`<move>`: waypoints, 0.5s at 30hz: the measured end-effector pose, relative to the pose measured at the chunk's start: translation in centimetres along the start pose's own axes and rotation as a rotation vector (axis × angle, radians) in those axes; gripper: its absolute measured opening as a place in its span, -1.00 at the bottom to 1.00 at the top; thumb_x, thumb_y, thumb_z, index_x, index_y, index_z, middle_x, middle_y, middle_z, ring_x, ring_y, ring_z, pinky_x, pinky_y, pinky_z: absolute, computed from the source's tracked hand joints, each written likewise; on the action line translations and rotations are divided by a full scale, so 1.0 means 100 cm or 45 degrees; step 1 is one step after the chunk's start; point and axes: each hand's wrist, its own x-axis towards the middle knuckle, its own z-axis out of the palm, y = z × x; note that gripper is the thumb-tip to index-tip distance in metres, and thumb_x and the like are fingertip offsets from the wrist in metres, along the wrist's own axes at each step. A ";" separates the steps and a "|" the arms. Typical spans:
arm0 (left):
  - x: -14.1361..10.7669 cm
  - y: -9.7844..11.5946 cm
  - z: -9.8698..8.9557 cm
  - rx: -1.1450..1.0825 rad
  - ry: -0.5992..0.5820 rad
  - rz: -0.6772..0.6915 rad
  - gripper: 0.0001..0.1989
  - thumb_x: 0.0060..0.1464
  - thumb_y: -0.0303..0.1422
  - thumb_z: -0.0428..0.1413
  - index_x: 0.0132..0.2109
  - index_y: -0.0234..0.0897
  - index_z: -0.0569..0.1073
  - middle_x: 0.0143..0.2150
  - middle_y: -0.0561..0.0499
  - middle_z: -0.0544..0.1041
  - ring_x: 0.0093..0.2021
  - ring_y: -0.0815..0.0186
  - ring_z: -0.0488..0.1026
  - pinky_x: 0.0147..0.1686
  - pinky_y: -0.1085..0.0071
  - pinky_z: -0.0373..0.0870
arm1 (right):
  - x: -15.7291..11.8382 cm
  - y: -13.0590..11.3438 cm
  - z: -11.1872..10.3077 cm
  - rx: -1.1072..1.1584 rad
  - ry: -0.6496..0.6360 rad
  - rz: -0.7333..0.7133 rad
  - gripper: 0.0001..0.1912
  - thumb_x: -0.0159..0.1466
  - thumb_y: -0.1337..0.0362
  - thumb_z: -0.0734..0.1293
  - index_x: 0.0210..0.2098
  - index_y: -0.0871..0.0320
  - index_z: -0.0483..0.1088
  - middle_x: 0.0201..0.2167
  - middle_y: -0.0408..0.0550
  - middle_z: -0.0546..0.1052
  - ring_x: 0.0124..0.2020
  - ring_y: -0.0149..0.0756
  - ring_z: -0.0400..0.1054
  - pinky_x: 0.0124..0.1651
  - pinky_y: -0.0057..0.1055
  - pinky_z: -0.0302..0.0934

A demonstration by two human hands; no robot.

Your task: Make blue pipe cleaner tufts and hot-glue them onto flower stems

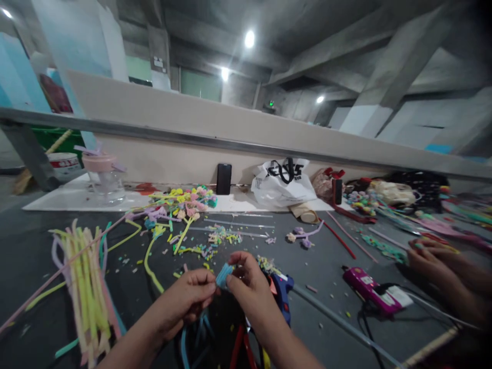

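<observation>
Dark grey tabletop fills the foreground. At left lies a thick bundle of pastel fuzzy stems. At bottom centre, the left hand and right hand nearly meet, fingertips drawn narrow. A blue glue gun lies just beside the right hand. Pinched between both hands' fingertips is a small ribbed light-blue piece.

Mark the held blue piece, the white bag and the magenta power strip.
Blue piece (pixel 223 277), head view: its middle.
White bag (pixel 282 191), head view: lower front.
Magenta power strip (pixel 369 291), head view: casing.
</observation>
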 end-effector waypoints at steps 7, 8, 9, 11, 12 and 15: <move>0.008 -0.001 -0.006 -0.180 0.196 0.278 -0.78 0.01 -0.23 0.11 -0.41 -0.32 0.33 -0.65 0.22 0.18 -0.72 0.63 -0.18 -0.72 0.60 -0.31 | -0.006 0.007 0.000 0.197 0.206 0.043 -0.83 0.08 0.25 0.31 -0.31 0.09 0.30 -0.40 -0.20 0.35 -0.37 -0.37 0.21 -0.31 -0.48 0.09; 0.008 0.000 -0.006 -0.183 0.241 0.314 -0.77 0.00 -0.23 0.11 -0.41 -0.32 0.34 -0.65 0.22 0.19 -0.72 0.63 -0.16 -0.72 0.60 -0.29 | -0.007 0.008 0.002 0.199 0.189 0.069 -0.85 0.08 0.24 0.31 -0.33 0.09 0.31 -0.41 -0.20 0.35 -0.37 -0.36 0.21 -0.30 -0.48 0.09; 0.008 0.001 -0.005 -0.185 0.279 0.333 -0.77 -0.01 -0.23 0.11 -0.41 -0.33 0.34 -0.64 0.21 0.20 -0.72 0.64 -0.15 -0.72 0.61 -0.27 | -0.007 0.009 0.006 0.196 0.161 0.087 -0.85 0.08 0.24 0.32 -0.35 0.10 0.32 -0.42 -0.20 0.35 -0.37 -0.36 0.21 -0.30 -0.47 0.10; 0.009 0.002 -0.004 -0.170 0.338 0.354 -0.76 -0.02 -0.23 0.12 -0.43 -0.33 0.34 -0.64 0.20 0.21 -0.72 0.64 -0.11 -0.73 0.62 -0.23 | -0.006 0.012 0.012 0.170 0.092 0.089 -0.85 0.08 0.21 0.32 -0.36 0.12 0.32 -0.44 -0.19 0.35 -0.39 -0.35 0.21 -0.30 -0.46 0.10; 0.009 0.002 -0.003 -0.157 0.368 0.362 -0.77 -0.03 -0.23 0.13 -0.44 -0.33 0.34 -0.64 0.20 0.22 -0.72 0.64 -0.08 -0.73 0.63 -0.20 | -0.005 0.013 0.015 0.149 0.061 0.077 -0.85 0.09 0.20 0.31 -0.36 0.12 0.33 -0.44 -0.19 0.35 -0.40 -0.35 0.20 -0.31 -0.46 0.10; 0.010 0.000 -0.002 -0.091 0.482 0.395 -0.79 -0.04 -0.25 0.12 -0.45 -0.31 0.35 -0.65 0.20 0.24 -0.73 0.63 -0.02 -0.74 0.64 -0.14 | -0.002 0.016 0.018 0.075 -0.011 0.039 -0.85 0.13 0.18 0.29 -0.38 0.14 0.34 -0.49 -0.20 0.33 -0.44 -0.38 0.17 -0.34 -0.47 0.08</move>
